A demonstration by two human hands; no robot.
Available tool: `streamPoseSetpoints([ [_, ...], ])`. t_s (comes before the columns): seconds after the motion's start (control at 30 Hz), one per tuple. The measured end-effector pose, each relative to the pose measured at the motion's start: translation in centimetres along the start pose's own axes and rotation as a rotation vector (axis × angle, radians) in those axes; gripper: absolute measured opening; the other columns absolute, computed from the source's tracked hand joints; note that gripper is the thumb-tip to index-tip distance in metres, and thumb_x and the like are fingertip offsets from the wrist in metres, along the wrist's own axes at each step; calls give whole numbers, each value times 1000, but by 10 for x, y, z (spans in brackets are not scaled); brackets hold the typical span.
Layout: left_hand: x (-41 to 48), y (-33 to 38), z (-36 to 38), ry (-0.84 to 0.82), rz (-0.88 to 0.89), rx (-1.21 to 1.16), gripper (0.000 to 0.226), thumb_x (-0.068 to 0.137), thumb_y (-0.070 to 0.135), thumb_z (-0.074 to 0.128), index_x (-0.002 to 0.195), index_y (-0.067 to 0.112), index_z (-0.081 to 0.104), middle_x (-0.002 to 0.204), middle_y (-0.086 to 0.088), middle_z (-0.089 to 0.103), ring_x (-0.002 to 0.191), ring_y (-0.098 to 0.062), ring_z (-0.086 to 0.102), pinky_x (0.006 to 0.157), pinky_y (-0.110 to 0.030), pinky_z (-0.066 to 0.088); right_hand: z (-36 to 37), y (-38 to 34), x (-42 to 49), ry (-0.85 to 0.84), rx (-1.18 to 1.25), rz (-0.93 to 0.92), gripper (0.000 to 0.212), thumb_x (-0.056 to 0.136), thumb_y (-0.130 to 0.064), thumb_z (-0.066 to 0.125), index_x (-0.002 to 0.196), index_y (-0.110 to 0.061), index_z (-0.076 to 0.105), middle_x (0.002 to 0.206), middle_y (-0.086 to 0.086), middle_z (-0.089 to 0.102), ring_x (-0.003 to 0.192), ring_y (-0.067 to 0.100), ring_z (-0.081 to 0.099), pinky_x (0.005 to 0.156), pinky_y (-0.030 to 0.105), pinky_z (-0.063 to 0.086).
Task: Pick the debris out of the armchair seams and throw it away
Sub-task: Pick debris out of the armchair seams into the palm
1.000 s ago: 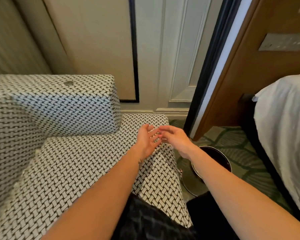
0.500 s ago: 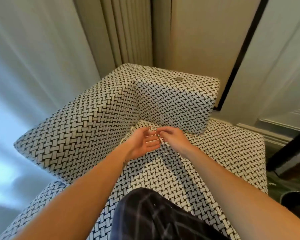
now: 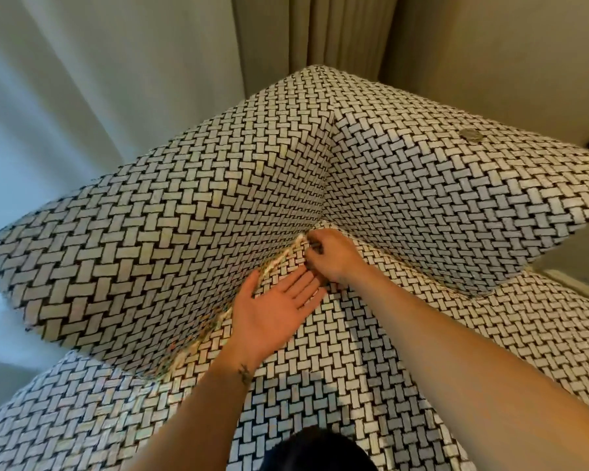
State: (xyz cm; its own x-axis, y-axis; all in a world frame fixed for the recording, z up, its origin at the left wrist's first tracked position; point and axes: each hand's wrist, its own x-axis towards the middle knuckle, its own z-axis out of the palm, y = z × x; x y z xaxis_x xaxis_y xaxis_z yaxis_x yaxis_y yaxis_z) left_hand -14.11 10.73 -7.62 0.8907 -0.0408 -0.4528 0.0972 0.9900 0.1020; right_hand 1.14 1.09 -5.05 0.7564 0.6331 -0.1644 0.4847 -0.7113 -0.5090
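The armchair (image 3: 191,239) is covered in black-and-white woven fabric. Pale crumbs of debris (image 3: 279,263) lie along the seam between the seat and the left cushion, running down to the left. My left hand (image 3: 276,311) lies palm up on the seat beside that seam, fingers spread, with nothing visible in it. My right hand (image 3: 330,254) is just above it at the inner corner of the chair. Its fingertips are pinched together in the seam on a small dark bit of debris.
A small round grey disc (image 3: 471,134) sits on top of the right cushion. Beige curtains (image 3: 334,32) hang behind the chair, with a pale sheer curtain (image 3: 65,96) at left. Dark checked clothing (image 3: 317,450) shows at the bottom edge.
The view swung left, away from the bin and bed, onto the chair's inner corner. My left hand turned palm up on the seat. My right hand left it and went into the seam.
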Motion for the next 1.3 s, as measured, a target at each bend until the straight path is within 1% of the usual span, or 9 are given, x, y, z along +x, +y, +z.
streamPoseSetpoints([
  [0.13,12,7,-3,-19,-28,19,89,93,57,49,145,-14,41,150,-33,46,146,-44,35,121,-59,27,13,9,31,22,-284,-89,47,99,-41,44,136,-14,57,143,8,54,137,24,43,116,45,27],
  [0.3,14,9,-1,-18,-38,-6,89,88,52,56,142,-17,43,149,-36,46,147,-44,33,120,-61,26,18,3,46,-34,-530,-65,66,99,-55,27,137,-9,55,149,9,47,140,25,36,116,46,25],
  [0.4,14,8,-2,-6,-63,4,89,93,56,51,142,-17,41,149,-37,45,146,-44,33,122,-62,22,11,-3,53,-156,-503,-5,74,97,-64,31,144,-11,51,158,11,33,148,28,21,122,51,14],
  [0.53,13,8,-2,-20,-70,23,91,95,60,45,146,-15,38,150,-36,45,146,-45,35,124,-60,19,12,-4,62,-170,-320,68,72,88,-69,49,133,-15,64,161,7,23,150,32,8,122,57,0],
  [0.73,11,8,-1,-20,-74,28,91,95,59,49,150,-12,35,154,-33,41,148,-44,35,127,-54,15,8,6,65,-120,-137,77,52,82,-62,63,110,-18,69,142,0,40,139,28,22,119,51,12],
  [0.93,14,7,2,12,-57,67,89,90,56,53,146,-13,43,150,-33,47,146,-43,37,126,-55,17,9,-4,74,-241,-323,123,76,85,-72,49,135,-17,62,164,9,16,150,35,3,122,58,3],
  [1.13,10,7,7,11,-70,76,90,91,57,50,148,-11,40,152,-32,45,147,-43,36,127,-54,15,10,9,64,-64,-146,37,33,85,-62,58,96,-32,67,121,-5,42,131,26,28,111,43,18],
  [1.2,11,6,5,9,-63,65,89,92,57,49,146,-13,42,150,-33,47,146,-43,37,127,-55,16,14,10,62,-53,-150,22,36,86,-63,56,103,-32,68,121,-5,41,130,25,28,111,43,18],
  [1.3,13,7,4,18,-67,73,88,92,57,49,144,-14,44,148,-34,49,144,-44,39,126,-56,17,14,5,64,-134,-275,42,57,87,-68,47,128,-31,64,139,1,36,138,27,20,117,49,14],
])
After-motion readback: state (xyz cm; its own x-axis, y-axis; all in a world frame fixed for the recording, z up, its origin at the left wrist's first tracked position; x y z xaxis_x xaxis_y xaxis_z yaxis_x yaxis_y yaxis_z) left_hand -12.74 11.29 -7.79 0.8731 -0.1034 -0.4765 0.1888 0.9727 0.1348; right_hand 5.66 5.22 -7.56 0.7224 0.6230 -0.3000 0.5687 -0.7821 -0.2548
